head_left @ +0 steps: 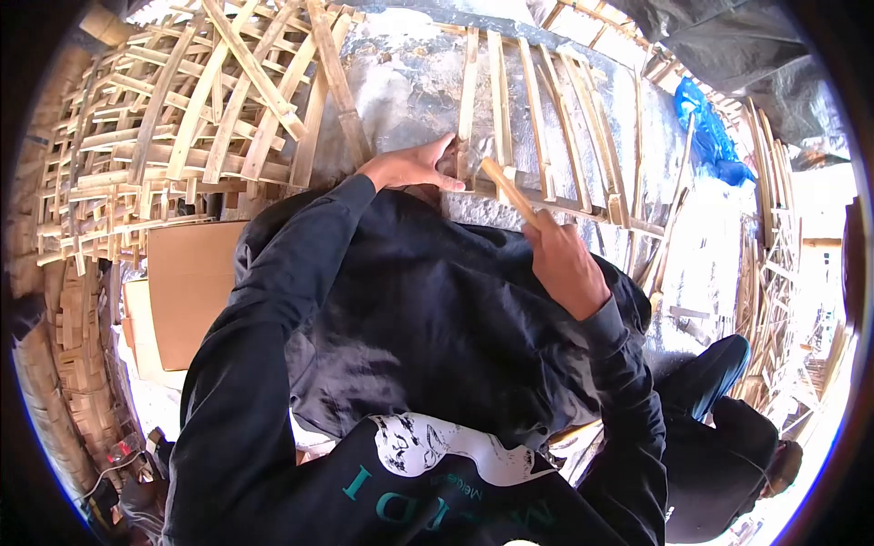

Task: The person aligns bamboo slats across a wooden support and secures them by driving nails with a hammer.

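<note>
My right hand is wrapped round the wooden handle of a hammer. The hammer's head end is blurred and lies close to an upright bamboo slat. My left hand is at the lower end of that slat, thumb and forefinger curved against it; any small thing between the fingertips is too blurred to make out. This slat and several others stand side by side across a bamboo crosspiece. Dark cloth covers my lap just below the frame.
A stack of woven bamboo lattice panels stands at the left, above a cardboard box. A blue plastic bag lies at the upper right, near more bamboo strips. Another person in dark clothes sits at the lower right.
</note>
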Available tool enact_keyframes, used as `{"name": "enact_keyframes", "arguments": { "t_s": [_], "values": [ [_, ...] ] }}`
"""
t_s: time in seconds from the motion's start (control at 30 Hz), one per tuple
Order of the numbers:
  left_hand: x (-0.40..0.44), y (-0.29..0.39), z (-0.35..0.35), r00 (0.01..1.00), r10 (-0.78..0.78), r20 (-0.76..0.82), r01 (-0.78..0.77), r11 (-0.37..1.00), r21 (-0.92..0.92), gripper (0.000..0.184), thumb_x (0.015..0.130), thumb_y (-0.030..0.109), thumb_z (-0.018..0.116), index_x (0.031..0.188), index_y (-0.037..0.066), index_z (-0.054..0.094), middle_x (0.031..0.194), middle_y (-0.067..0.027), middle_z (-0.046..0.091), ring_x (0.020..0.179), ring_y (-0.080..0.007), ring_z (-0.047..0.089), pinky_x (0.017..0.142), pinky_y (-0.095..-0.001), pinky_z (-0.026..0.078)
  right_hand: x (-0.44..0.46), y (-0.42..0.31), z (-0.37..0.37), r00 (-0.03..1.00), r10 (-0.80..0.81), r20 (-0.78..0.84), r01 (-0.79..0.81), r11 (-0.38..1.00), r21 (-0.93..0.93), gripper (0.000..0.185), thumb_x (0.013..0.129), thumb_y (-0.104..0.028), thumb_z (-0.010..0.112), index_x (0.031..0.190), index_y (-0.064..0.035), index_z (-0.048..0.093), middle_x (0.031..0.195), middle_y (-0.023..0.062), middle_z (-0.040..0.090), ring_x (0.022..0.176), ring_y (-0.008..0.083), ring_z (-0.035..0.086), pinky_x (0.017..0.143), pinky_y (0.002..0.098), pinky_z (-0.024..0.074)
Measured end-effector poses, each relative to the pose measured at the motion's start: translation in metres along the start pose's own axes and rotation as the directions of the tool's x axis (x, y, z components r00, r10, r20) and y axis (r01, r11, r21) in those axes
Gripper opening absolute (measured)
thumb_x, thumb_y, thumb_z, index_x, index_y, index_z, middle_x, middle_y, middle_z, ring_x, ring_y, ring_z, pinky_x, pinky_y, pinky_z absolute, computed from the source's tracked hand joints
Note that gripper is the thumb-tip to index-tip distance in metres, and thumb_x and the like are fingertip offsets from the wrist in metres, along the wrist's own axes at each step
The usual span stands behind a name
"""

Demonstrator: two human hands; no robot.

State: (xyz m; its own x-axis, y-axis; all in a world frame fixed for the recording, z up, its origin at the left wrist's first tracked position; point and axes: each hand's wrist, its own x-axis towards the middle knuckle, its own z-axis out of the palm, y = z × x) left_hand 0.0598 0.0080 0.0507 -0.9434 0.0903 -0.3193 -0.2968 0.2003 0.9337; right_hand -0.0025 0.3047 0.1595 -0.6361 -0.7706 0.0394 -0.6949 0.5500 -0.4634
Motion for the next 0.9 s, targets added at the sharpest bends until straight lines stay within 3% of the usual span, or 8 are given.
{"name": "enact_keyframes", "arguments": {
  "t_s": [0.1, 0.27, 0.3, 0.47, 0.53, 0.6, 0.67, 0.9],
  "values": [
    [0.002, -0.003, 0.0, 1.0, 0.029, 0.008, -0.028, 0.999, -0.04, 0.128, 0.083, 0.037, 0.087, 0.16, -0.011, -0.004, 0.168, -0.0298, 0.014, 0.158, -0.0336, 0.015, 0.127, -0.0385, 0.017, 0.001, 0.004, -0.004, 0.992, -0.07, 0.105, 0.074, 0.997, -0.032, 0.022, 0.106, -0.021, 0.055, 0.113, -0.0006, 0.052, 0.078, 0.0339, 0.06, 0.075, 0.0545, 0.057, 0.069, 0.0626, 0.0437],
    [-0.004, 0.003, 0.001, 1.0, 0.004, 0.006, -0.004, 0.998, -0.068, 0.128, 0.083, 0.033, 0.088, 0.159, -0.011, -0.004, 0.168, -0.0296, 0.013, 0.158, -0.0317, 0.015, 0.127, -0.0372, 0.017, -0.003, -0.006, 0.011, 0.989, 0.002, -0.149, 0.007, 0.999, 0.054, 0.022, 0.105, -0.021, 0.056, 0.106, 0.0004, 0.05, 0.077, 0.0327, 0.06, 0.073, 0.0542, 0.056, 0.068, 0.0625, 0.0429],
    [-0.001, 0.0, 0.001, 1.0, 0.018, 0.009, -0.017, 0.998, -0.054, 0.128, 0.083, 0.034, 0.088, 0.159, -0.011, -0.004, 0.168, -0.0299, 0.012, 0.158, -0.0318, 0.014, 0.127, -0.0376, 0.017, -0.005, -0.006, 0.007, 0.997, 0.063, 0.042, -0.068, 0.992, 0.109, 0.022, 0.106, -0.02, 0.055, 0.107, 0.0009, 0.05, 0.079, 0.0328, 0.061, 0.074, 0.0537, 0.056, 0.068, 0.0615, 0.0428],
    [0.006, -0.015, -0.002, 1.0, -0.004, -0.014, 0.004, 0.999, 0.042, 0.128, 0.082, 0.037, 0.088, 0.159, -0.012, -0.003, 0.168, -0.0303, 0.014, 0.157, -0.0323, 0.016, 0.126, -0.0377, 0.018, -0.005, 0.004, 0.007, 0.997, -0.018, 0.081, 0.007, 0.99, 0.14, 0.02, 0.105, -0.018, 0.057, 0.106, 0.0006, 0.05, 0.072, 0.0313, 0.059, 0.068, 0.0554, 0.055, 0.062, 0.0611, 0.0403],
    [0.003, -0.015, 0.0, 0.999, -0.03, -0.021, 0.031, 0.998, 0.047, 0.129, 0.082, 0.036, 0.088, 0.16, -0.011, -0.003, 0.167, -0.0301, 0.015, 0.157, -0.032, 0.017, 0.126, -0.0374, 0.019, -0.007, -0.007, 0.012, 0.978, -0.024, -0.205, 0.06, 0.984, 0.17, 0.019, 0.105, -0.016, 0.057, 0.103, 0.0009, 0.05, 0.07, 0.0313, 0.058, 0.068, 0.0558, 0.055, 0.061, 0.0615, 0.0395],
    [0.005, -0.012, -0.001, 0.999, -0.033, -0.023, 0.035, 0.997, 0.071, 0.129, 0.082, 0.036, 0.088, 0.16, -0.011, -0.003, 0.167, -0.0299, 0.015, 0.157, -0.0318, 0.018, 0.126, -0.0371, 0.019, -0.014, -0.011, 0.02, 0.981, 0.088, -0.174, -0.041, 0.966, 0.256, 0.019, 0.105, -0.016, 0.056, 0.102, 0.0013, 0.049, 0.072, 0.0313, 0.059, 0.069, 0.055, 0.057, 0.061, 0.062, 0.0408],
    [0.008, -0.018, 0.001, 0.999, 0.048, -0.015, -0.049, 0.998, -0.047, 0.129, 0.082, 0.037, 0.089, 0.16, -0.011, -0.002, 0.167, -0.03, 0.015, 0.157, -0.0321, 0.018, 0.126, -0.0371, 0.019, -0.021, 0.009, 0.032, 0.999, -0.001, 0.033, -0.006, 0.981, 0.194, 0.02, 0.105, -0.016, 0.056, 0.101, 0.0012, 0.049, 0.072, 0.0316, 0.059, 0.07, 0.0555, 0.057, 0.06, 0.0617, 0.0407],
    [0.004, -0.017, 0.002, 1.0, 0.028, -0.002, -0.028, 0.998, -0.053, 0.129, 0.081, 0.034, 0.089, 0.16, -0.01, -0.004, 0.168, -0.028, 0.014, 0.157, -0.0322, 0.017, 0.127, -0.037, 0.018, -0.016, -0.007, 0.025, 0.982, 0.061, -0.181, -0.023, 0.978, 0.205, 0.019, 0.105, -0.016, 0.056, 0.1, 0.0005, 0.048, 0.071, 0.0307, 0.061, 0.069, 0.0551, 0.058, 0.061, 0.0613, 0.0409]
  ]
}}
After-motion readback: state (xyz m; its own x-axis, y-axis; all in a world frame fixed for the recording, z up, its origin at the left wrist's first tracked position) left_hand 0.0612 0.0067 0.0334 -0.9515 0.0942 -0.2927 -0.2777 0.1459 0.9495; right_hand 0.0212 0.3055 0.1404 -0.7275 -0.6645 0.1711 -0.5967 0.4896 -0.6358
